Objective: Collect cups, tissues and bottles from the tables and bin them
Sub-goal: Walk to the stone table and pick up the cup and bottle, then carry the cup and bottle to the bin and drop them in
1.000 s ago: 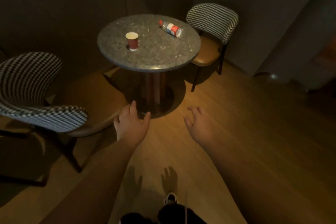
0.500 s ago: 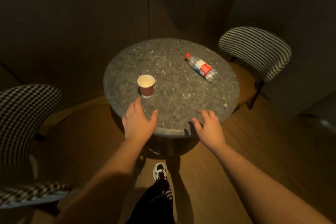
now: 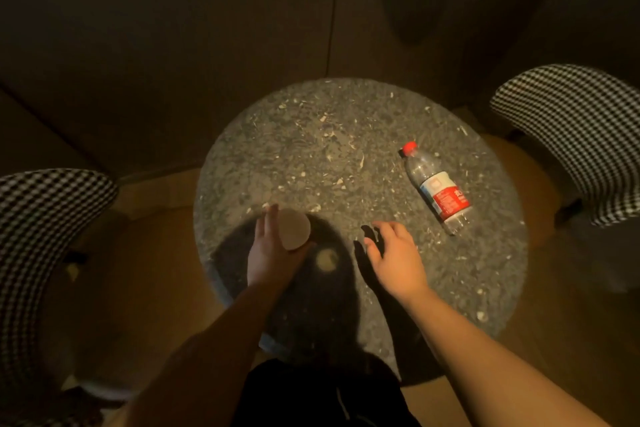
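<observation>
Head view: left hand (image 3: 268, 253) curls around the white-rimmed paper cup (image 3: 293, 228) on the round speckled stone counter (image 3: 329, 156); right hand (image 3: 394, 256) hovers spread and empty, clear red-capped plastic bottle (image 3: 437, 191) lying beyond it.

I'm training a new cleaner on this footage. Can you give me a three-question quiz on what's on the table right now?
1. True or false: the plastic bottle stands upright on the round table.
2. Which hand is around the paper cup? A) left hand B) right hand C) neither
3. Fill in: the bottle's cap is coloured ____.

Key
1. False; it lies on its side.
2. A; the right hand hovers open and holds nothing.
3. Red.
</observation>
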### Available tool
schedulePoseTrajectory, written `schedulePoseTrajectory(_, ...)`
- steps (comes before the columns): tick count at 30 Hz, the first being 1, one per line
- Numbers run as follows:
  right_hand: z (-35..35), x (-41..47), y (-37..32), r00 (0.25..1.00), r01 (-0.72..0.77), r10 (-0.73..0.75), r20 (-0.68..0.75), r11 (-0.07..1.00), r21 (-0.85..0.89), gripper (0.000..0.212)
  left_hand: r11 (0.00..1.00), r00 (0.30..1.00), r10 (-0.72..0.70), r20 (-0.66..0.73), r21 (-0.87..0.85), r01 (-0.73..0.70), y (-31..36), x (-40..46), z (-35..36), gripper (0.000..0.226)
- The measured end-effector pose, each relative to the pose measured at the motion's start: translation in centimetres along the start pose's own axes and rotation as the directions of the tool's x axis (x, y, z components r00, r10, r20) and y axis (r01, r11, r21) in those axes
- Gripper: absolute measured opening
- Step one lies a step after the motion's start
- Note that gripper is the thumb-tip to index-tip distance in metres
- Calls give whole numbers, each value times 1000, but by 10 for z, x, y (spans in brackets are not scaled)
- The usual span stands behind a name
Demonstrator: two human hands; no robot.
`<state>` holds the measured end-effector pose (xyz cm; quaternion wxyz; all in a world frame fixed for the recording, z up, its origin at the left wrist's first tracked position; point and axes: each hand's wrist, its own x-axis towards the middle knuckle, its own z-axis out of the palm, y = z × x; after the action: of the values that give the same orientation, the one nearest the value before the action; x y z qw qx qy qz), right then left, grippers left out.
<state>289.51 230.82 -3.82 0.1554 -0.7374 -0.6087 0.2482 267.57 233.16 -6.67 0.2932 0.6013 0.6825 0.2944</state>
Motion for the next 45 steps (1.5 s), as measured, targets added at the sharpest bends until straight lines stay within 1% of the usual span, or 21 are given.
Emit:
schedulePoseTrajectory(3, -9, 17, 10, 1000, 24, -24, 6, 1000, -6, 38, 1000, 998, 25, -49, -6, -25, 6, 10, 14, 94)
schedulePoseTrajectory(7, -43, 40, 40, 988, 11, -22, -153, 997, -71, 45, 995, 992, 95, -83, 11, -94, 35, 29, 29, 85)
schedulePoseTrajectory(9, -64, 53, 59, 972, -39, 10, -234, 992, -122, 50, 992, 989, 123, -86, 19, -121, 53, 37, 38, 85)
schedulePoseTrajectory(11, -80, 69, 74, 964, -97, 53, -261, 983, -158, 55, 989, 985, 150, -88, 20, -149, 66, 43, 44, 87)
schedulePoseTrajectory(14, -86, 93, 88, 972, -170, 131, -195, 966, -196, 70, 989, 985, 148, -94, 38, -145, 73, 49, 46, 87)
schedulePoseTrajectory(17, -79, 108, 95, 976, -218, 213, -49, 955, -202, 91, 986, 983, 153, -103, 88, -144, 69, 52, 42, 87)
schedulePoseTrajectory(18, -75, 110, 98, 974, -223, 226, -11, 949, -225, 94, 988, 985, 134, -105, 87, -125, 67, 52, 39, 85)
schedulePoseTrajectory(20, -69, 111, 102, 971, -228, 237, 5, 937, -266, 92, 996, 989, 85, -120, 49, -79, 61, 51, 33, 81)
schedulePoseTrajectory(22, -65, 109, 102, 975, -216, 221, -11, 940, -263, 89, 997, 983, 81, -167, 28, -77, 57, 48, 24, 76)
schedulePoseTrajectory(24, -64, 107, 96, 981, -190, 195, -4, 953, -235, 88, 995, 973, 100, -206, 52, -91, 57, 41, 13, 72)
schedulePoseTrajectory(26, -64, 105, 85, 990, -138, 142, 5, 972, -188, 85, 998, 977, 60, -203, 41, -53, 58, 34, 3, 73)
schedulePoseTrajectory(28, -62, 101, 67, 999, -48, 49, 3, 993, -107, 76, 999, 981, -44, -190, -1, 45, 55, 23, -6, 85)
schedulePoseTrajectory(30, -54, 91, 47, 999, 51, -51, 4, 998, -35, 68, 993, 969, -114, -219, -41, 107, 49, 3, -13, 97)
schedulePoseTrajectory(32, -38, 76, 28, 986, 167, -167, 20, 986, -20, 68, 990, 946, -137, -295, -53, 127, 43, -26, -21, 94)
schedulePoseTrajectory(35, -12, 46, -1, 937, 340, -339, 83, 940, 2, 70, 984, 877, -170, -450, -28, 176, 32, -79, -36, 82)
schedulePoseTrajectory(38, 17, 11, -38, 862, 483, -476, 173, 876, 5, 74, 951, 760, -277, -588, -56, 304, 16, -138, -60, 82)
schedulePoseTrajectory(41, 48, -29, -76, 771, 571, -570, 284, 816, 89, 76, 884, 599, -379, -706, -86, 459, -5, -202, -83, 83)
schedulePoseTrajectory(43, 72, -60, -102, 676, 627, -628, 384, 765, 147, 77, 832, 474, -436, -765, -143, 535, -18, -250, -97, 82)
schedulePoseTrajectory(45, 96, -95, -130, 581, 690, -666, 467, 708, 151, 79, 784, 353, -469, -810, -198, 588, -31, -298, -109, 79)
